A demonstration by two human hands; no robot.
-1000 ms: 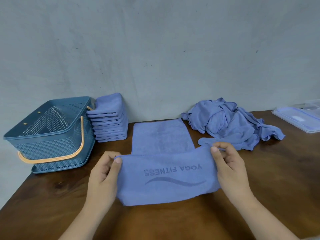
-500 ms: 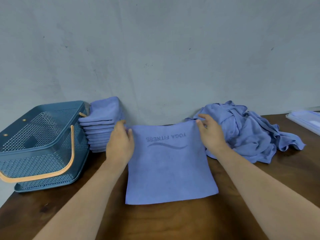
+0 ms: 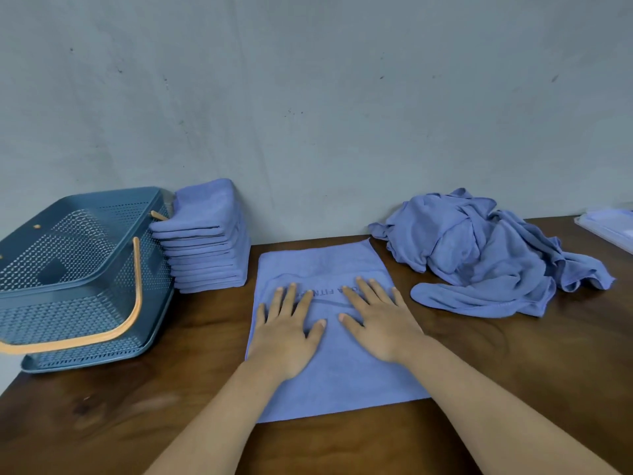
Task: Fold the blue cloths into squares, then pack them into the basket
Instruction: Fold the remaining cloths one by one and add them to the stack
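From the head view, a blue cloth [image 3: 342, 382] lies flat on the wooden table [image 3: 513, 365], straight in front of the person, its far edge close to the wall [image 3: 308, 97]. It shows as a smooth rectangle with clean edges, its far right corner slightly peaked. Dark printed lettering and a curved line run across its upper half, mostly hidden by the fingers.

Both hands rest palm down on the cloth, side by side and just apart. The left hand [image 3: 284, 334] has its fingers straight and spread, gripping nothing. The right hand [image 3: 380, 323] lies the same way, fingers straight and fanned, pressing on the fabric without holding it.

A stack of folded blue cloths [image 3: 205, 241] stands left of the flat cloth, against the wall. Just beside the stack, further left, sits a blue perforated plastic basket [image 3: 68, 303] with an orange handle [image 3: 132, 296] lowered across its front. A heap of crumpled blue cloths [image 3: 486, 255] lies to the right, near the flat one but not touching it. A clear plastic container [image 3: 609, 228] is cut off by the right edge.

The table is dark brown with visible grain. The wall is plain grey with small dark specks.
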